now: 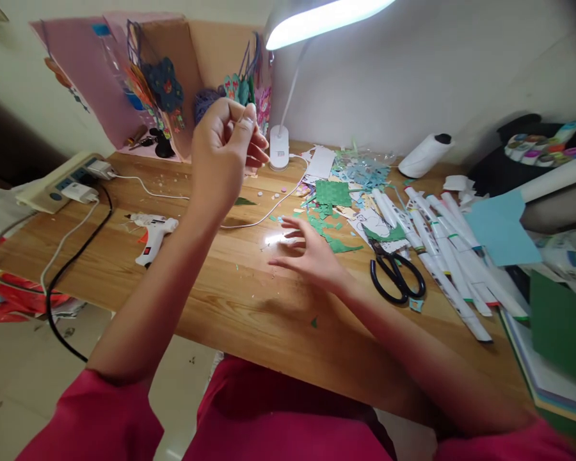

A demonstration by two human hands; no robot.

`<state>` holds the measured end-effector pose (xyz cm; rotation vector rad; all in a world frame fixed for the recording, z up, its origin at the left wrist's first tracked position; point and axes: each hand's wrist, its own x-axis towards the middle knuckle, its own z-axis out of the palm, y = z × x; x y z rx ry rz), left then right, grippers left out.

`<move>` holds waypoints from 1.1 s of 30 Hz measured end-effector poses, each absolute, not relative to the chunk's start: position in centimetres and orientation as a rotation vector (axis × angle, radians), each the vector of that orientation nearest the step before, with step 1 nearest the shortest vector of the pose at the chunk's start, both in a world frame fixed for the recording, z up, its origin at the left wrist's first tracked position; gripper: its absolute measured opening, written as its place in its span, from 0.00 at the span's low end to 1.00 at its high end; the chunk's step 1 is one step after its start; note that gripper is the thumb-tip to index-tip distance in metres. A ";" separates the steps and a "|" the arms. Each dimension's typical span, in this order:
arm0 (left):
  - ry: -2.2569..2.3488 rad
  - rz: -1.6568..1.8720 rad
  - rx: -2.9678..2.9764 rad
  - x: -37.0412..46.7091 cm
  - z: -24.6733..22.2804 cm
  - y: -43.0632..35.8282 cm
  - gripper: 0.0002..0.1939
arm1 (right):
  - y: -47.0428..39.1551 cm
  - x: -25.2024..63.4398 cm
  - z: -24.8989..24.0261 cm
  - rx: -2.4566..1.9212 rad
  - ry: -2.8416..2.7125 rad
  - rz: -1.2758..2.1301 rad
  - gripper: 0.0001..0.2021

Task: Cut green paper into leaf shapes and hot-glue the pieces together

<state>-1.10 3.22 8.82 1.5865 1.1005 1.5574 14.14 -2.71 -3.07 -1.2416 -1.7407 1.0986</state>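
Observation:
My left hand (228, 137) is raised over the back of the desk, in front of the hanging paper ornaments (237, 88). Its thumb and fingers are pinched together; whatever lies between them, if anything, is too small or hidden to name. Lower and to the right, my right hand (310, 253) hovers over or rests on the wooden desk (221, 282) with its fingers apart and nothing in them. Green paper scraps (333, 193) lie just beyond its fingertips. Black-handled scissors (397, 275) lie to its right, their blades partly under green paper.
A white glue gun (153, 235) lies on the left, near a power strip (60, 182) with cables. Several white markers (448, 250) spread across the right, beside coloured paper sheets (564, 333). A lit lamp (324, 22) hangs overhead; a thread cone (425, 155) lies at the back.

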 end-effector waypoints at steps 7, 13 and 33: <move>0.971 1.470 1.439 1.0 10.1 2.3 0.14 | -1.6 12.3 -3.5 -1.178 -1.527 1.178 0.50; 0.886 1.360 1.373 2.4 9.4 1.3 0.13 | -1.9 12.3 -4.0 -1.122 -1.484 1.463 0.14; 1.360 0.680 2.463 -1.5 1.1 3.8 0.09 | -6.8 23.5 -2.6 -1.254 -1.016 1.513 0.13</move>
